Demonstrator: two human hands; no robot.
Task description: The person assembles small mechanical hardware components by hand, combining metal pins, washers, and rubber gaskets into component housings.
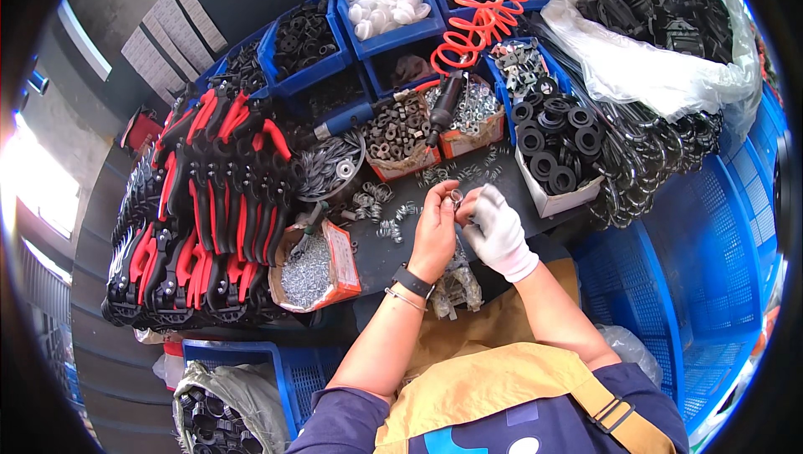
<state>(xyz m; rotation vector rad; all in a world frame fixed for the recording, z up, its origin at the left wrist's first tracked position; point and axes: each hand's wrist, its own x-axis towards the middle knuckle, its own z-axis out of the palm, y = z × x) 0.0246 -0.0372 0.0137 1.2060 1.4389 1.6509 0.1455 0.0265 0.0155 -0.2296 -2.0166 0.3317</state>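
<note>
My left hand (435,232), bare with a dark watch on the wrist, pinches a small shiny metal ring-like piece (456,196); whether it is a coil spring cannot be made out. Close against it is my right hand (498,235), in a white glove with some fingertips bare. Its fingers are bent together, and whatever they hold is hidden. Loose coil springs (391,228) lie on the dark bench beyond and left of my hands. Below them, in front of my body, stands a metal fixture (457,287) that looks wrapped in clear plastic.
Red-and-black hand tools (213,194) are stacked at left, beside a carton of small screws (305,274). Boxes of nuts (401,128) and black rings (556,140) stand behind. A pneumatic screwdriver (446,107) hangs from a red coiled hose (477,31). Blue crates (694,278) line the right.
</note>
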